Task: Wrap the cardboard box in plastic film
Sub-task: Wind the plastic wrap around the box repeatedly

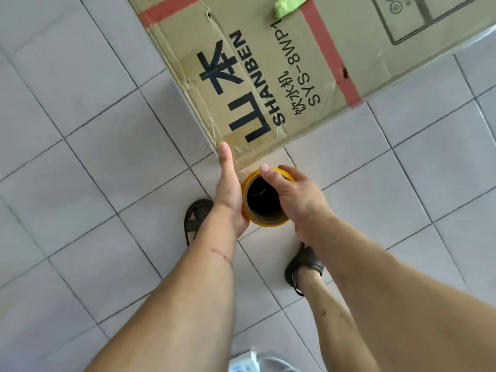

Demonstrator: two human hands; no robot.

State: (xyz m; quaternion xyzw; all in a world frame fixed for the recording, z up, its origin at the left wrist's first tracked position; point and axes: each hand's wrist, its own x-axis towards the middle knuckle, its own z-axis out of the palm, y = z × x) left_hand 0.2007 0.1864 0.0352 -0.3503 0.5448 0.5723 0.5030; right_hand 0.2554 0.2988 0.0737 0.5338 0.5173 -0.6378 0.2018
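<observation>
A large brown cardboard box (308,57) with black "SHANBEN" lettering and red tape strips fills the upper right. Its near corner points toward me. Just below that corner I hold a roll of plastic film (264,202) upright, seen end-on: a yellow rim around a dark hollow core. My left hand (228,189) presses against the roll's left side, thumb stretched up to the box corner. My right hand (292,191) grips the roll's top right rim, fingers curled over its edge. Clear film seems to lie over the box corner, but it is hard to see.
Grey tiled floor (94,157) surrounds the box. My two feet in dark sandals, left (194,218) and right (303,267), stand just behind the roll. A green object (290,5) lies on the box top. A pale object (249,363) sits at the bottom edge.
</observation>
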